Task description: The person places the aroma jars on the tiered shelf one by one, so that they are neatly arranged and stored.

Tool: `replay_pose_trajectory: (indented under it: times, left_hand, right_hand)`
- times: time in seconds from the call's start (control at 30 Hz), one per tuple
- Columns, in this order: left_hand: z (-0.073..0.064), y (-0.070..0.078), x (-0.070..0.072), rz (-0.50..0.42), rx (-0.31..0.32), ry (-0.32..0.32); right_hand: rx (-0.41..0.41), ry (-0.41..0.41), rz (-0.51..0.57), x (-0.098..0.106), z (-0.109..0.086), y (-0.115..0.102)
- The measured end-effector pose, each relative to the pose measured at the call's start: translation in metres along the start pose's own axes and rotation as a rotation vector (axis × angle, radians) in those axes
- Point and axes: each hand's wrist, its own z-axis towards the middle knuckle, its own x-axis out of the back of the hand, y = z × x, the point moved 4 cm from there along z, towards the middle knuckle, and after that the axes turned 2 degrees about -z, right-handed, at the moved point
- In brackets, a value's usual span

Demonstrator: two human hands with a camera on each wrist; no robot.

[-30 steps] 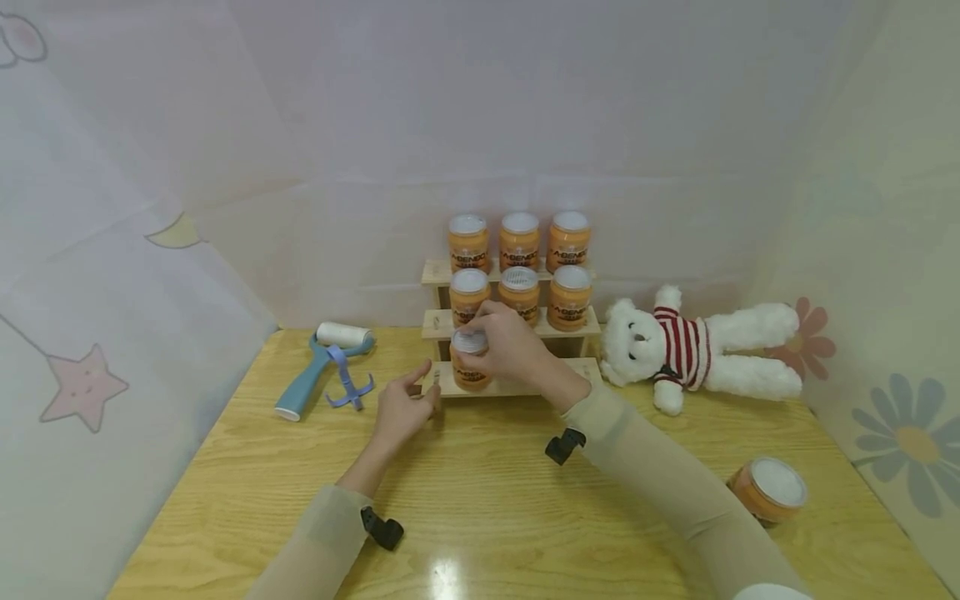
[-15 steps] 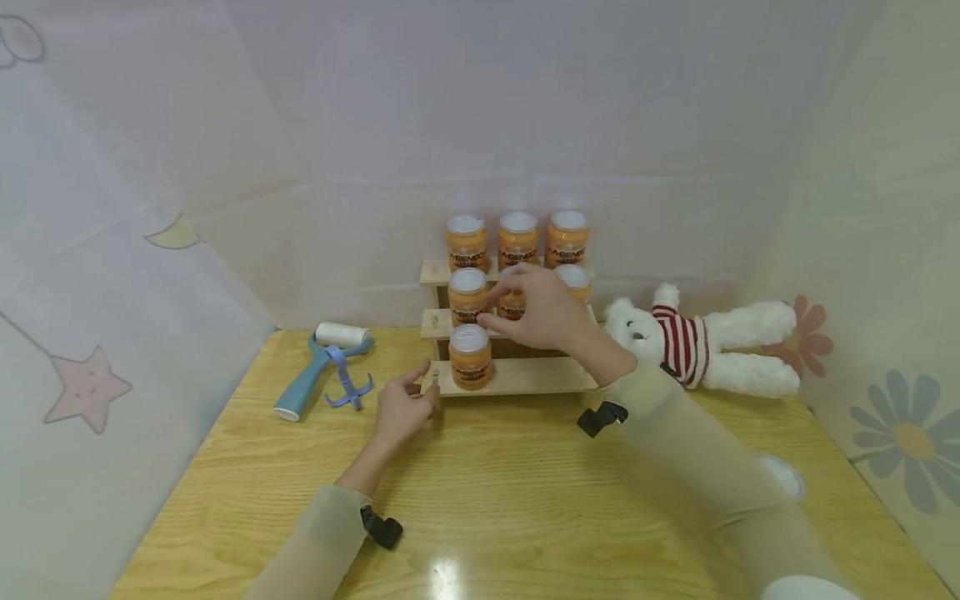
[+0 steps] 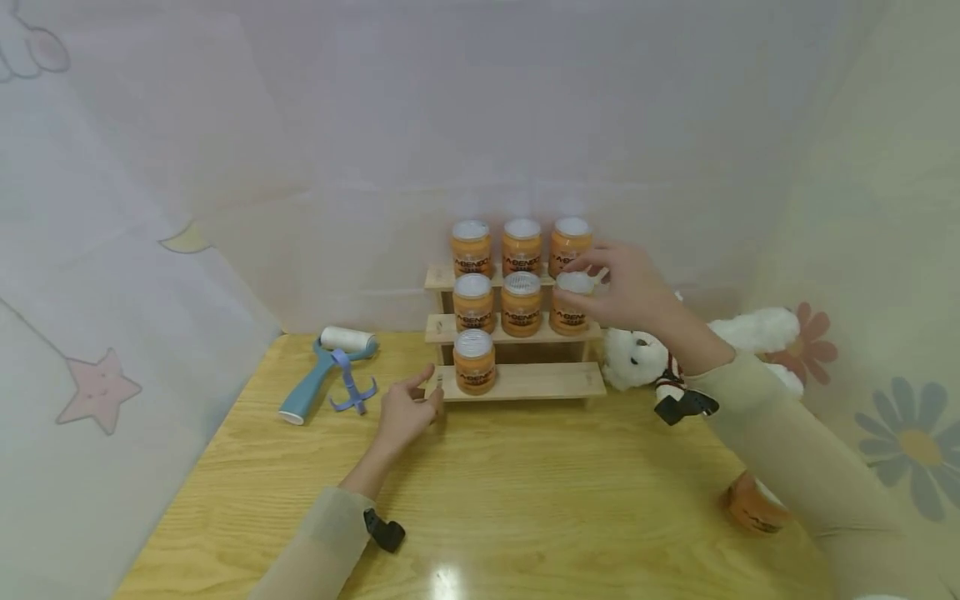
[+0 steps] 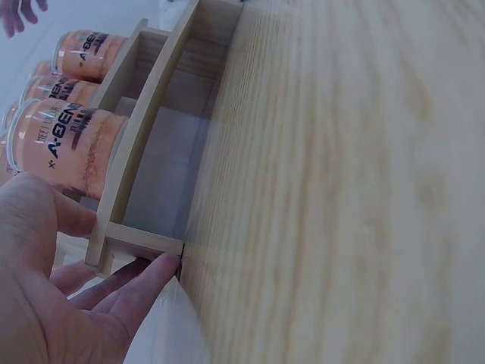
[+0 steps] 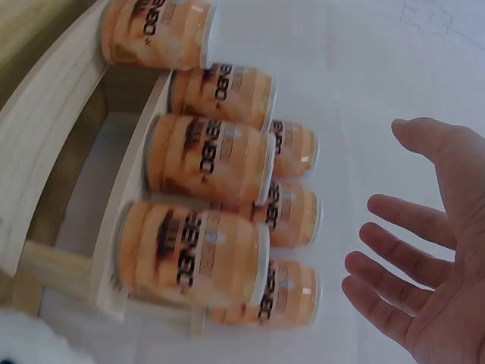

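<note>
A three-step wooden display stand [image 3: 551, 382] bears several orange jars with pale lids. My left hand [image 3: 405, 412] grips the left end of its lowest step. In the left wrist view the thumb of that hand [image 4: 45, 280] lies at the board's edge, fingers against the side leg. One jar [image 3: 474, 367] stands upright at the left of the lowest step. My right hand [image 3: 630, 287] is beside the right-hand jar [image 3: 567, 321] on the middle step. The right wrist view shows this hand [image 5: 447, 250] with fingers spread, apart from the jars and holding nothing.
Another orange jar [image 3: 753, 504] stands on the table at the right, partly behind my right sleeve. A white plush bear [image 3: 630, 360] lies right of the stand, partly covered by my arm. At the left lie a blue-handled lint roller [image 3: 309, 392] and a purple hook-shaped piece [image 3: 349, 387].
My right hand has let go of the jar on the lowest step and moved up and right, past the middle step's jars. My left hand has stayed at the stand's end.
</note>
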Motion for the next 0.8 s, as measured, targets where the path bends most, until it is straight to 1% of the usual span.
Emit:
replay_pose_trajectory:
  times: [0.07, 0.23, 0.3, 0.47, 0.53, 0.67, 0.8]
  left_hand:
    - [0.0, 0.0, -0.001, -0.003, -0.004, -0.009]
    - [0.001, -0.001, -0.004, -0.01, 0.003, -0.017]
    - [0.002, -0.001, -0.005, -0.019, 0.007, -0.018]
    - [0.002, -0.001, -0.005, -0.039, 0.011, -0.016]
    - [0.002, -0.001, -0.005, -0.04, 0.013, -0.018]
    - [0.002, -0.001, -0.006, -0.033, 0.014, -0.019]
    - [0.001, -0.001, -0.006, -0.028, 0.015, -0.013]
  right_hand:
    - [-0.029, 0.007, -0.008, 0.005, -0.009, 0.01]
    - [-0.047, 0.024, -0.043, 0.016, -0.035, 0.03]
    - [-0.056, 0.017, -0.056, 0.021, -0.044, 0.036]
    - [-0.12, -0.017, -0.068, 0.035, -0.067, 0.054]
    - [-0.14, -0.017, -0.078, 0.041, -0.077, 0.061]
    - [-0.145, 0.002, -0.092, 0.051, -0.095, 0.076]
    - [-0.156, 0.012, -0.123, 0.059, -0.112, 0.085]
